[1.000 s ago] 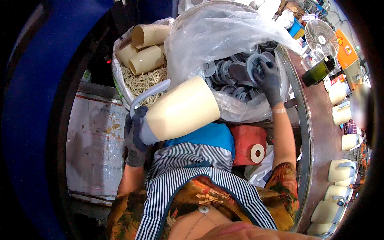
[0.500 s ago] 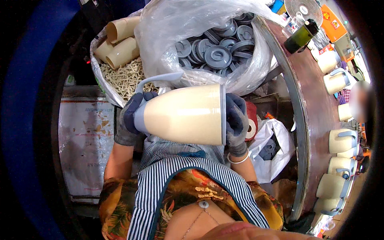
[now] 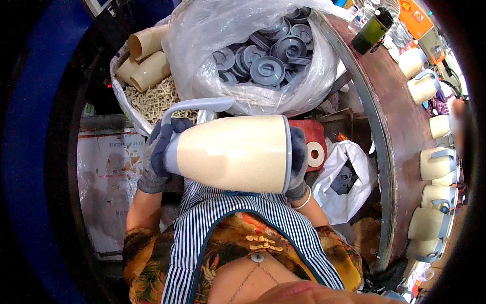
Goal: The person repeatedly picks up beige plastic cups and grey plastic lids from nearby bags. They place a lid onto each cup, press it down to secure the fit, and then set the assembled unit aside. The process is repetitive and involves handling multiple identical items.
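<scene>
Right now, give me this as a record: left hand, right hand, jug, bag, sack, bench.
left hand: grips the jug's grey end, near the handle
right hand: against the jug's grey-rimmed opposite end
jug: cream, on its side, grey handle uppermost
clear bag: holds grey round lids
white sack: holds cream tubular shells
bench: dark green bottle, several cream jugs

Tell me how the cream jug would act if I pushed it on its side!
The cream jug would probably roll a bit, since its body looks round, but the sticking-out blue-grey handle would likely stop it. It may feel slippery too: its side looks shiny.
</scene>
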